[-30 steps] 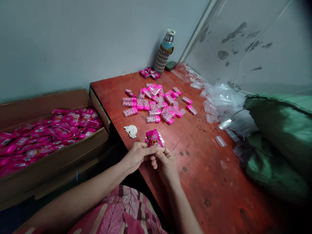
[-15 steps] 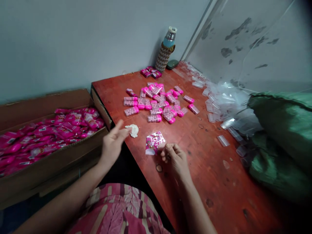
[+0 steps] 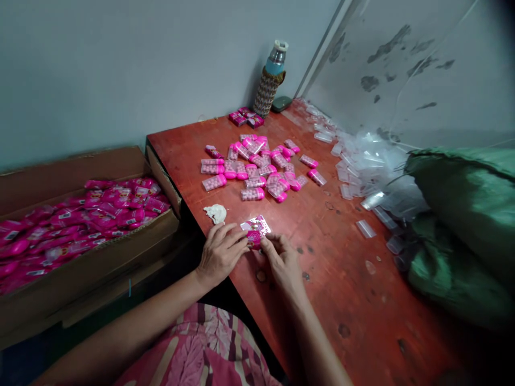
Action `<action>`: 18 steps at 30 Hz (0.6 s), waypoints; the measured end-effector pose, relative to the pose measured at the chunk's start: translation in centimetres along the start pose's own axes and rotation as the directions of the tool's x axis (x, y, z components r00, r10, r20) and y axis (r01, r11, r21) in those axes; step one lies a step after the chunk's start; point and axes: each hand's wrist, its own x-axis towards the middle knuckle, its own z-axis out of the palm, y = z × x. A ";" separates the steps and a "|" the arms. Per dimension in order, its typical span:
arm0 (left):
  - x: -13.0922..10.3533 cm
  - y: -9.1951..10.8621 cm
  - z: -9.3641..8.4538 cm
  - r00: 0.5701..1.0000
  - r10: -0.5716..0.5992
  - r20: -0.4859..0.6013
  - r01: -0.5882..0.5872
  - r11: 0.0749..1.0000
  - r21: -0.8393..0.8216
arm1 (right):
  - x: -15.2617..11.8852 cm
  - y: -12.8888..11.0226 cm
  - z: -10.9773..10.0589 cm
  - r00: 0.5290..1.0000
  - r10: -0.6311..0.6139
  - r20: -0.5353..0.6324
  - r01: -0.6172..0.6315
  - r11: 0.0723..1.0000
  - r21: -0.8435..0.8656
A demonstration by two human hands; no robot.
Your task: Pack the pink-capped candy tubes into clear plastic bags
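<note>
Close to the table's near left edge, a small pink printed label (image 3: pixel 254 239) is held between my two hands. My left hand (image 3: pixel 220 253) has its fingers closed at the label's left edge. The thumb and fingers of my right hand (image 3: pixel 282 261) pinch its right edge. Just beyond lie more shiny pink and white printed labels (image 3: pixel 258 221), partly covered by the held one. A crumpled white lump (image 3: pixel 216 213) rests past my left fingers. Farther back is a loose group of clear tubes with pink caps (image 3: pixel 252 193), filled with small pink balls.
At left, a cardboard box (image 3: pixel 159 225) holds many pink wrapped tubes (image 3: pixel 116 195). Clear empty tubes (image 3: pixel 366 229) and a green sack (image 3: pixel 458 214) occupy the table's right side. A bottle in a knitted cover (image 3: pixel 267 91) stands at the back beside small pink packs (image 3: pixel 255 120).
My left hand has come right and down from beside the white lump to the label. A pink label now shows between both hands, over the other labels. My right hand has shifted slightly left.
</note>
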 end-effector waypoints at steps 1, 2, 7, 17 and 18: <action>0.1 0.2 -0.1 1.000 0.004 -0.010 -0.004 1.000 -0.028 | 0.1 -0.1 0.2 0.999 0.019 0.027 -0.020 0.998 0.056; 0.3 0.4 -0.3 1.000 -0.002 -0.013 0.001 0.998 -0.070 | 0.3 -0.2 0.3 0.998 0.034 0.047 -0.039 0.993 0.114; 1.6 1.3 -1.6 0.909 -0.405 0.102 0.399 0.769 -0.499 | 1.3 -1.5 0.8 0.999 0.020 0.049 -0.033 0.959 0.280; 2.5 0.5 -1.8 0.462 -0.659 0.594 0.721 -0.111 -0.684 | 6.2 -3.7 1.8 0.946 -0.260 0.193 0.319 0.846 -0.427; 2.5 0.4 -1.8 0.447 -0.677 0.586 0.721 -0.115 -0.683 | 7.3 -3.7 2.2 0.917 -0.345 0.202 0.398 0.741 -0.541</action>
